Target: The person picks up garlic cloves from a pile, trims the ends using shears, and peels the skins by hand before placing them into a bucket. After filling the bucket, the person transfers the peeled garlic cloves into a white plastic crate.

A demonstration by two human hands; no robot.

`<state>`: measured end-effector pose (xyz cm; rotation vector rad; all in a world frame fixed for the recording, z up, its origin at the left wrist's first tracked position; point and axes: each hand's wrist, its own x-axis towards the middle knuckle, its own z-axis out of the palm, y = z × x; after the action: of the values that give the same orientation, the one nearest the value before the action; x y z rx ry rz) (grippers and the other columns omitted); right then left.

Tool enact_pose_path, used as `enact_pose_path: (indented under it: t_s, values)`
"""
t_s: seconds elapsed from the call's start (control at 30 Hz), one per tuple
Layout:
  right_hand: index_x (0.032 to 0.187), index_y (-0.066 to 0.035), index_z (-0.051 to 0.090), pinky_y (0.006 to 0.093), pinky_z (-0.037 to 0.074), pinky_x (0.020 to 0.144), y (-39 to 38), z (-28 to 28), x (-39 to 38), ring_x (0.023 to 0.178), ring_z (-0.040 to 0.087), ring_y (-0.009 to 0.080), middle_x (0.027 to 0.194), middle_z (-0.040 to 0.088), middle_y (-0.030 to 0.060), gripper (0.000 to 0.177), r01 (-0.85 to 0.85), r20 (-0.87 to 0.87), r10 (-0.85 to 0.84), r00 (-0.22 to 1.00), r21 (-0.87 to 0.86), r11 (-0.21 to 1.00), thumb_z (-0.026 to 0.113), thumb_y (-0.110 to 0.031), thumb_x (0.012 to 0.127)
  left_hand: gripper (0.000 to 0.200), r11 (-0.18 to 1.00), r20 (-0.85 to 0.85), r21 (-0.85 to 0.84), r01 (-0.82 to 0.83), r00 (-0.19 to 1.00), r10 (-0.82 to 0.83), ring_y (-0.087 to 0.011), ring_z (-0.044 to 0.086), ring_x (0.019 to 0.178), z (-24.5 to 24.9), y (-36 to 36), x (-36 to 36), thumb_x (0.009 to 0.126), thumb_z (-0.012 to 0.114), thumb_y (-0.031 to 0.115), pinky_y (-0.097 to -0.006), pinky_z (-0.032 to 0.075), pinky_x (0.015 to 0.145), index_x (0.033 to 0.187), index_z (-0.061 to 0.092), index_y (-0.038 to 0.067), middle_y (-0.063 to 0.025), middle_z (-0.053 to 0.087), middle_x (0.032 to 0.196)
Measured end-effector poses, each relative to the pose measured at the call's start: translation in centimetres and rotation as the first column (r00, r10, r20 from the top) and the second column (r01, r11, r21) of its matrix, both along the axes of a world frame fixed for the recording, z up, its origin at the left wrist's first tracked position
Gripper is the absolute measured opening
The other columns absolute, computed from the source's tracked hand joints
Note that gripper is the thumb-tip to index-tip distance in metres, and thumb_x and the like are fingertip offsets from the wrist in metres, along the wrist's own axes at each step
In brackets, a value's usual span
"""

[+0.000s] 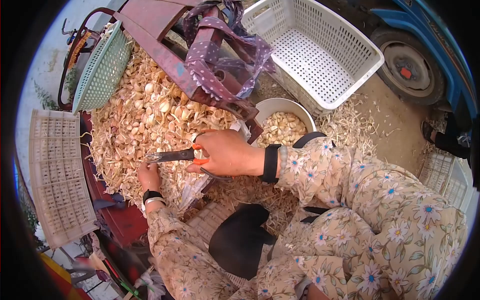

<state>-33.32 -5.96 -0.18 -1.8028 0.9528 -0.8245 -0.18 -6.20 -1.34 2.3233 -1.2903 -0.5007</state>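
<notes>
My right hand [227, 150] is wrapped round the orange handles of a pair of scissors [174, 155], whose dark blades point left. At the blade tips, the fingers of my left hand [148, 175] are pinched together. Something small and pale shows there, too small to make out. Both hands are over a large heap of garlic cloves [162, 107] mixed with dry skins and stalks. Beyond my right wrist, a white bucket [308, 116] holds pale, trimmed-looking garlic cloves [282, 129].
A white plastic crate [345, 82] stands behind the bucket. A green basket [102, 70] leans at the heap's left, above a pale slatted crate [60, 175]. A red metal frame [155, 30] with a dotted purple cloth [207, 60] rises behind. At right are a vehicle wheel [410, 67] and a person's foot [427, 131].
</notes>
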Motion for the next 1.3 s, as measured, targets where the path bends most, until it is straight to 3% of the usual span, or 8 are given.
enact_pose_path:
  t_s: [0.23,0.37,0.53,0.63,0.83,0.93,1.03,1.3]
  values:
    - [0.086,0.0,0.058,0.0383,0.045,0.068,0.3,-0.1,-0.2,0.081,0.059,0.032,0.085,0.06,0.0163,0.053,0.01,0.036,-0.009,0.999,-0.03,1.0,0.066,-0.049,0.069,0.014,0.995,-0.125,-0.096,0.022,0.992,-0.034,-0.0061,0.041,0.043,-0.6,3.4,-0.7,0.085,0.056,0.015,-0.0203,0.03,0.038,0.085,0.054,0.001,0.0002,0.05,0.059]
    - [0.086,0.001,0.058,0.0383,0.045,0.068,0.2,-0.2,-0.3,0.08,0.059,0.0321,0.084,0.06,0.0168,0.053,0.009,0.026,-0.008,1.0,-0.015,1.0,0.066,-0.049,0.069,0.01,0.983,-0.446,-0.094,-0.161,0.889,0.103,-0.0049,0.038,0.044,1.4,4.2,-2.5,0.085,0.055,0.013,-0.0196,0.029,0.039,0.084,0.055,0.003,0.0013,0.049,0.06]
    - [0.084,0.001,0.058,0.0386,0.045,0.067,0.1,-0.2,-0.3,0.079,0.059,0.0324,0.082,0.06,0.0166,0.052,-0.006,0.013,0.006,1.0,-0.004,1.0,0.066,-0.049,0.069,0.012,0.957,-0.343,-0.251,-0.142,0.938,0.049,-0.0046,0.037,0.042,0.7,2.6,-1.8,0.086,0.056,0.016,-0.0187,0.028,0.038,0.086,0.056,0.004,0.0007,0.051,0.063]
    - [0.082,0.001,0.057,0.0388,0.045,0.067,0.0,-0.4,-0.1,0.079,0.059,0.0325,0.083,0.06,0.0166,0.052,-0.001,0.011,0.001,1.0,-0.002,1.0,0.065,-0.049,0.07,0.01,0.914,-0.433,-0.362,-0.183,0.902,0.01,-0.0027,0.037,0.045,1.8,2.7,-4.0,0.086,0.055,0.011,-0.0165,0.025,0.039,0.088,0.057,0.002,0.0018,0.051,0.064]
    - [0.085,0.0,0.058,0.0387,0.045,0.068,0.1,-0.3,-0.1,0.082,0.058,0.0319,0.085,0.059,0.016,0.05,-0.021,-0.024,0.021,0.999,-0.002,1.0,0.066,-0.048,0.069,0.013,0.887,-0.483,-0.408,-0.217,0.876,-0.007,-0.0018,0.038,0.05,3.0,4.0,-5.7,0.086,0.053,0.008,-0.0148,0.028,0.042,0.097,0.058,0.001,0.0,0.053,0.071]
    - [0.085,-0.001,0.058,0.0387,0.045,0.068,0.5,0.0,-0.1,0.082,0.058,0.0313,0.084,0.059,0.015,0.049,-0.045,-0.018,0.044,0.999,-0.025,0.999,0.066,-0.047,0.069,0.024,0.892,-0.54,-0.438,-0.111,0.826,-0.163,-0.0024,0.037,0.05,5.6,5.9,-9.7,0.087,0.051,0.007,-0.0153,0.027,0.042,0.111,0.05,0.001,-0.0004,0.053,0.073]
    - [0.084,-0.001,0.058,0.0389,0.044,0.067,0.9,-0.3,-0.2,0.079,0.057,0.031,0.081,0.058,0.0134,0.049,-0.089,0.014,0.091,0.996,-0.104,0.991,0.067,-0.046,0.068,0.03,0.811,-0.42,-0.585,0.015,0.849,-0.319,-0.0029,0.037,0.052,7.9,7.6,-13.9,0.087,0.051,0.005,-0.0154,0.029,0.045,0.115,0.045,0.0,-0.0008,0.053,0.075]
    - [0.083,0.0,0.057,0.0383,0.044,0.064,1.3,-0.1,-0.5,0.075,0.057,0.0309,0.078,0.056,0.0126,0.051,-0.193,0.022,0.197,0.98,-0.128,0.973,0.068,-0.047,0.066,0.025,0.779,-0.314,-0.594,0.2,0.834,-0.453,-0.0117,0.054,0.069,9.4,9.2,-16.7,0.085,0.054,0.002,-0.0201,0.042,0.056,0.107,0.043,0.002,-0.0066,0.053,0.093]
